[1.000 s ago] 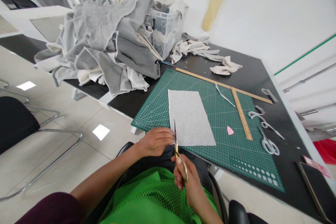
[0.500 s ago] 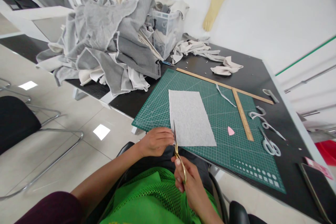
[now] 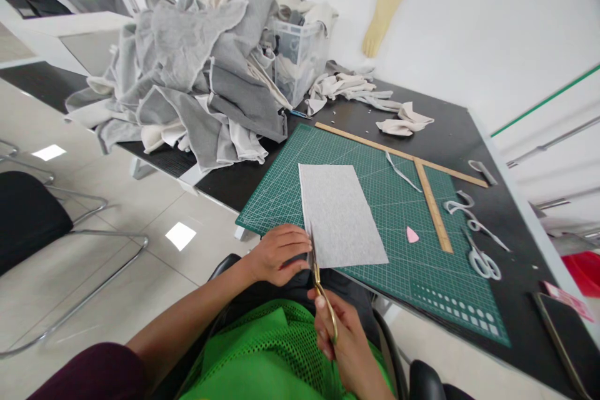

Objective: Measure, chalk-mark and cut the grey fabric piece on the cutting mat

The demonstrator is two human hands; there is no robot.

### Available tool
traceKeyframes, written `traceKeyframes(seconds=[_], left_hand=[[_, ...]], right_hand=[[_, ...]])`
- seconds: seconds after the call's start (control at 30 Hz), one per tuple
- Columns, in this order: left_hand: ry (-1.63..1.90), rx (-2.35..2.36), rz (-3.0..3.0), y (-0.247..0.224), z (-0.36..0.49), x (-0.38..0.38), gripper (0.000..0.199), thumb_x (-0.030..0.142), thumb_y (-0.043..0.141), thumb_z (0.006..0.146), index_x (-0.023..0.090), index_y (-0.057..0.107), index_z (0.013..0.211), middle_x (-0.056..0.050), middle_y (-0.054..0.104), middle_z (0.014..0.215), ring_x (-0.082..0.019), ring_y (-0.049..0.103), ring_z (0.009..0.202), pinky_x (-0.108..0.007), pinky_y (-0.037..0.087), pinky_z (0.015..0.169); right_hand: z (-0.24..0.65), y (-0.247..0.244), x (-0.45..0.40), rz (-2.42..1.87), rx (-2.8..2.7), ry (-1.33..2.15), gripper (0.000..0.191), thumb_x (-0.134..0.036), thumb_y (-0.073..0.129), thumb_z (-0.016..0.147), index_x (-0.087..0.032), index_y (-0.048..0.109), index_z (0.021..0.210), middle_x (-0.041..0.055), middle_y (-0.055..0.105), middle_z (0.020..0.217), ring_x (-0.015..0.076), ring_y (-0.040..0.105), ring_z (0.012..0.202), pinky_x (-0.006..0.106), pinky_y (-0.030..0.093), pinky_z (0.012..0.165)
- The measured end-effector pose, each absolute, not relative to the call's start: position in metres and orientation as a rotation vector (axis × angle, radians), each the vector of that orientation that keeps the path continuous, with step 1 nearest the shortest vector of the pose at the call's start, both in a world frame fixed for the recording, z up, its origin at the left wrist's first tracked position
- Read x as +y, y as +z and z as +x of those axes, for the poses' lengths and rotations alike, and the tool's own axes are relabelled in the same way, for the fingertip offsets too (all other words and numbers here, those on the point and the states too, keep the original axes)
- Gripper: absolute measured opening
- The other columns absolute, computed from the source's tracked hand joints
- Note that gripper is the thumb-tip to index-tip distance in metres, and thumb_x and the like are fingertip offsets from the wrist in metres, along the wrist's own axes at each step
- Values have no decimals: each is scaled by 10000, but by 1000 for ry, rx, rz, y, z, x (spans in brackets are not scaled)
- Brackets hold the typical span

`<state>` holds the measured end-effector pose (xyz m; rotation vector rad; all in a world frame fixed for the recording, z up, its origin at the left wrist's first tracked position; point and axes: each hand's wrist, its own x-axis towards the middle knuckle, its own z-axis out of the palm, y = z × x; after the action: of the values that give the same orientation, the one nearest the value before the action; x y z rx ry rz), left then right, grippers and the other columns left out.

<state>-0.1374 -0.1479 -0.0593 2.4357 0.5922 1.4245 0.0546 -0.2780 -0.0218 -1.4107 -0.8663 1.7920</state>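
Note:
A light grey rectangular fabric piece (image 3: 344,215) lies flat near the front edge of the green cutting mat (image 3: 276,181), its near end reaching the table edge. Gold-handled scissors (image 3: 317,275) are in my right hand (image 3: 340,331), with fingers closed around the handles. Their blades point away from me, along the fabric's left edge, and look nearly closed. My left hand (image 3: 284,255) is at the lower left edge of the fabric, with its fingertips and thumb around that edge beside the blades. A small gap shows between thumb and fingers.
Wooden rulers (image 3: 434,206), a pink triangular chalk (image 3: 412,235), white-handled scissors (image 3: 482,259) and fabric strips (image 3: 403,170) lie to the right. A phone (image 3: 567,337) rests at the right edge. A large fabric heap (image 3: 187,69) and a clear bin (image 3: 300,59) stand at the back left.
The fabric has shifted slightly toward me, and the scissors and right hand have drawn back a little. The left thumb has moved away from the fingers.

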Motion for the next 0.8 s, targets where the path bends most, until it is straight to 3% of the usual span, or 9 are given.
traceKeyframes(seconds=[0.13, 0.53, 0.8], left_hand=[[1473, 808, 2619, -67, -135, -146, 240, 98, 675, 860, 144, 676, 1096, -105, 752, 1074, -240, 695, 1059, -427, 616, 938], [1420, 769, 2741, -74, -135, -146, 233, 139, 686, 882, 165, 684, 1113, -74, 767, 1079, -216, 714, 1036, -438, 611, 995], [1433, 784, 2735, -78, -135, -145, 228, 138, 686, 886, 157, 680, 1113, -79, 763, 1091, -212, 709, 1039, -438, 612, 1005]], right_hand=[[66, -27, -285, -1389, -798, 1865, 622, -740, 681, 817, -153, 630, 1017, -113, 391, 516, 26, 277, 358, 180, 176, 363], [68, -36, -282, -1316, -799, 1857, 452, -618, 629, 932, -177, 588, 1025, -111, 399, 539, 38, 280, 397, 176, 212, 384], [61, -28, -263, -1315, -919, 1819, 439, -628, 634, 922, -203, 530, 897, -112, 384, 548, 46, 297, 418, 177, 234, 396]])
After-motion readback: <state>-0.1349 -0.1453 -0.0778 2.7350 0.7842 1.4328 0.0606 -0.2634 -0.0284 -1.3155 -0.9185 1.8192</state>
